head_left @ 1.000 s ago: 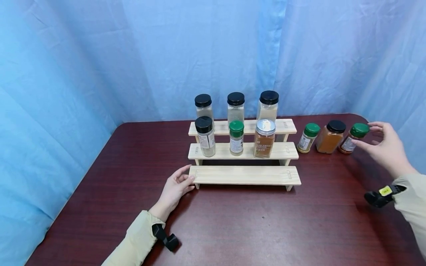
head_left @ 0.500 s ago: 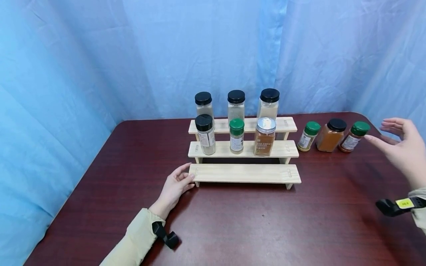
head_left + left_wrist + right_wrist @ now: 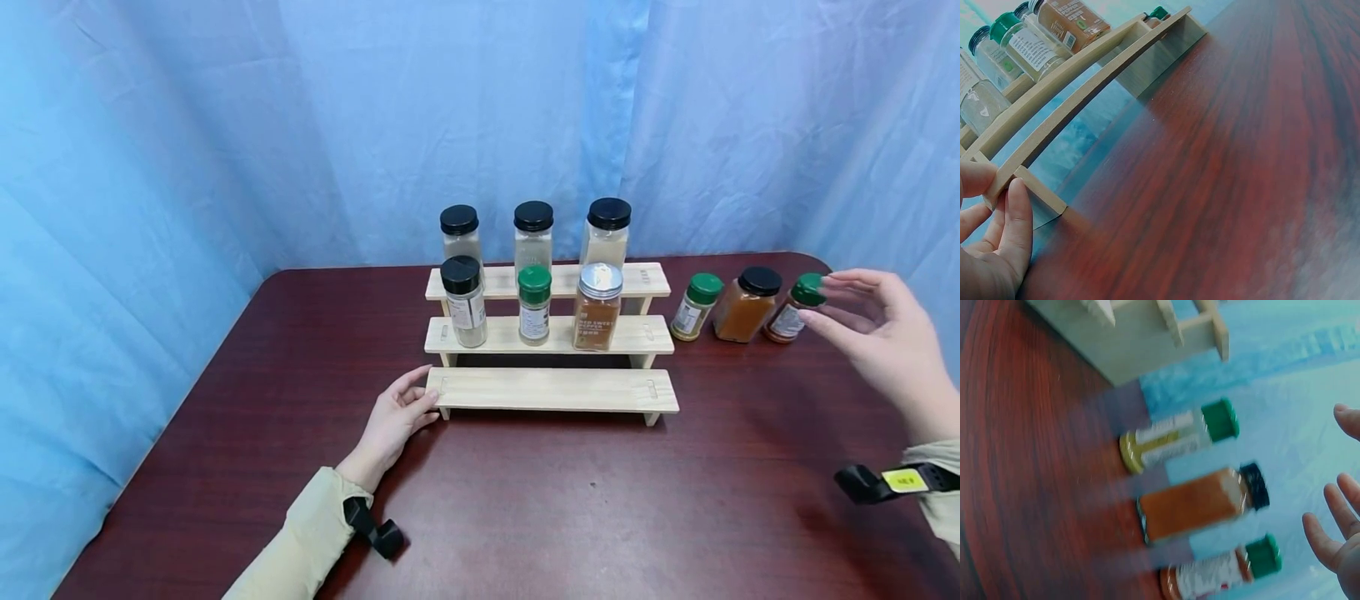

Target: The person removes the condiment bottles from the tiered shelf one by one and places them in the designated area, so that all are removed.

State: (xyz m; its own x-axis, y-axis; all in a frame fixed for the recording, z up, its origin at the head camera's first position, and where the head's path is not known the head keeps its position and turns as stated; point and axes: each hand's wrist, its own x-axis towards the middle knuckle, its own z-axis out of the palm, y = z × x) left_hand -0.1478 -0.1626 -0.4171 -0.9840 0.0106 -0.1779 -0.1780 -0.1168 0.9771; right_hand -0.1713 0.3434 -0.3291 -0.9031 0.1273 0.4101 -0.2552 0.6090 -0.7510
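A three-tier wooden spice rack (image 3: 551, 389) stands on the table, with its bottom step bare. My left hand (image 3: 393, 421) pinches the left end of that step; in the left wrist view, thumb and fingers (image 3: 1018, 215) meet at its corner. To the rack's right is a row of three spice jars: a green-lidded jar (image 3: 694, 308), an orange-brown jar with a black lid (image 3: 745, 310) and a reddish jar with a green lid (image 3: 792, 315). My right hand (image 3: 888, 333) is beside the reddish jar, fingers spread; the right wrist view shows them apart from its lid.
On the middle step are a black-lidded jar (image 3: 467, 308), a small green-lidded jar (image 3: 534, 312) and a silver-lidded red pepper jar (image 3: 597, 312). Three black-lidded jars, one a clear jar (image 3: 533, 237), line the top step. Blue curtains (image 3: 420, 125) hang behind the dark table (image 3: 562, 508).
My right hand draws back to the right from the reddish jar, then comes back left toward its lid. My left hand stays on the rack, and the jars keep their places.
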